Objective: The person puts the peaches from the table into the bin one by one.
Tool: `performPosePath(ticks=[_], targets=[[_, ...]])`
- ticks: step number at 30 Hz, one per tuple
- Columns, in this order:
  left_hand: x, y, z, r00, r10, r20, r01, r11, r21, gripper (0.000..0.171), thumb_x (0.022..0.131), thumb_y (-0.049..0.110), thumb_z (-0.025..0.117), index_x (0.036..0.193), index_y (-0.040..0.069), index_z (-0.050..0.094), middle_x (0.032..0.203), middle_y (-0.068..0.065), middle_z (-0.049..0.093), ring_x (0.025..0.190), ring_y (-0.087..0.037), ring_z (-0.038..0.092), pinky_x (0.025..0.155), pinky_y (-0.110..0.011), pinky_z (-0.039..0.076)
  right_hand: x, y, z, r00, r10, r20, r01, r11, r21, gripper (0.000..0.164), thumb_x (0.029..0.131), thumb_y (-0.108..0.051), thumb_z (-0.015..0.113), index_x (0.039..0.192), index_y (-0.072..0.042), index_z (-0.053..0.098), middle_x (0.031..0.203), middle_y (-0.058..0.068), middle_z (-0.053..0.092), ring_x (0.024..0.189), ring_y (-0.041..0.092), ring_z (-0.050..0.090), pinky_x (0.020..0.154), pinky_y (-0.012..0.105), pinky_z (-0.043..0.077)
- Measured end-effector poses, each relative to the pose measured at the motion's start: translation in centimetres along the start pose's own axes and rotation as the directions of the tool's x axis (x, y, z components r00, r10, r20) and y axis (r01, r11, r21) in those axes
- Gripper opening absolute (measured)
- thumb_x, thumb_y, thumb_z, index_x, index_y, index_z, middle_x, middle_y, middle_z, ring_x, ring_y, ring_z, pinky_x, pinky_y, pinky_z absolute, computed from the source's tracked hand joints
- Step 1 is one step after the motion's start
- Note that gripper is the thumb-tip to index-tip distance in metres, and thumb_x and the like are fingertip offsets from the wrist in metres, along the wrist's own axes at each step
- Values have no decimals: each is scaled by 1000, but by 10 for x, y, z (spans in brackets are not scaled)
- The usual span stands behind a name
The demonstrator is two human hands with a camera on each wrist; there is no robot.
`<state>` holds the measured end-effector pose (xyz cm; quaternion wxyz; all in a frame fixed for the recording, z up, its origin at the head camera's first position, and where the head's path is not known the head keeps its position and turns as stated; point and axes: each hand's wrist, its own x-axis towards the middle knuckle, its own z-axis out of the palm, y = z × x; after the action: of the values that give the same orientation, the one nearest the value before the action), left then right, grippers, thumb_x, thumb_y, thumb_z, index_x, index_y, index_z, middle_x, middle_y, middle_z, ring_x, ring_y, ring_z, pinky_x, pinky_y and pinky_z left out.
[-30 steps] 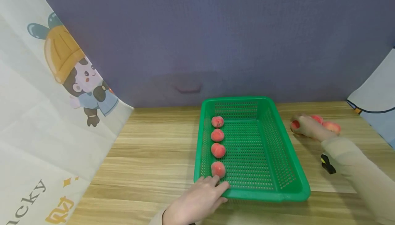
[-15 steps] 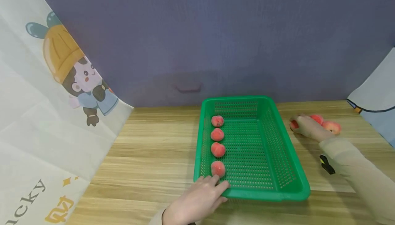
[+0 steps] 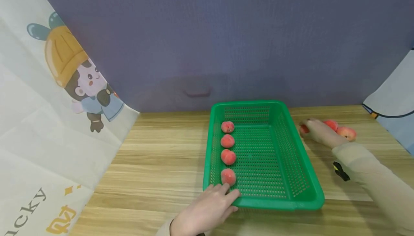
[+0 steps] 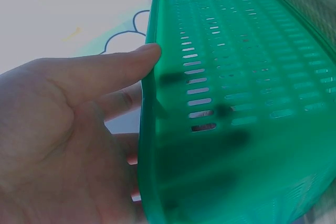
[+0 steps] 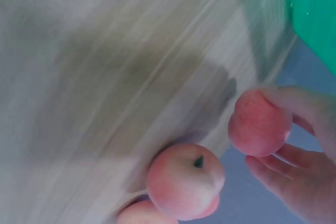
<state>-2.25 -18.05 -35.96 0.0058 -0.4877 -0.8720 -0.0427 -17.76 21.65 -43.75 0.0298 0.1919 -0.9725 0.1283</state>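
Note:
A green plastic basket (image 3: 263,203) stands on the wooden table, with several peaches lined up along its left side, the nearest peach (image 3: 228,177) close to my left fingers. My left hand (image 3: 207,207) grips the basket's near rim at the left corner; in the left wrist view the thumb (image 4: 142,59) lies on the outer side of the rim. To the right of the basket, my right hand (image 3: 318,131) pinches a peach (image 5: 260,124) between thumb and fingers, just above the table. Two more peaches rest behind that hand, one of them (image 5: 184,182) with a dark green stem.
A dark blue-grey panel (image 3: 207,41) rises behind the table (image 3: 161,157). White printed sheeting (image 3: 38,121) with a cartoon figure hangs at the left. Another printed sheet (image 3: 394,88) is at the right edge.
My right hand has moved slightly left, toward the basket, with the peach in its grasp. My left hand stays on the rim.

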Motion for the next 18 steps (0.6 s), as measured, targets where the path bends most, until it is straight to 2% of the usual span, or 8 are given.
performPosePath(ticks=[7,11,14,18], targets=[[0,0,-1,1000,7,-11,-7,1000,5,23,87,31,54,105,17,52,88,6,52,67,-1,44,61,-14,32,3,-6,-11,1000,2,-8,-2,1000,-9,45,62,24,46,104,11,53,95,28,56,85,45,53,69,48,44],[0,0,0,1000,5,-10,-5,1000,0,23,87,31,54,105,17,52,89,5,52,69,-2,46,61,-15,34,4,-9,-20,1000,22,-3,-22,1000,4,35,72,17,50,106,8,54,96,29,55,83,45,54,68,48,45],[0,-1,0,1000,3,-13,-3,1000,-3,24,87,32,53,106,17,52,90,5,53,70,-3,47,62,-15,35,5,-11,-27,999,45,18,-45,999,24,19,80,4,54,99,5,55,89,22,56,75,35,54,60,40,44],[0,-1,2,1000,7,-23,-7,1000,5,24,87,32,54,106,17,52,90,5,54,69,-3,47,61,-15,34,6,-12,-34,999,37,-3,-37,999,40,7,80,-1,53,86,-1,55,79,10,51,66,23,46,56,32,37]])
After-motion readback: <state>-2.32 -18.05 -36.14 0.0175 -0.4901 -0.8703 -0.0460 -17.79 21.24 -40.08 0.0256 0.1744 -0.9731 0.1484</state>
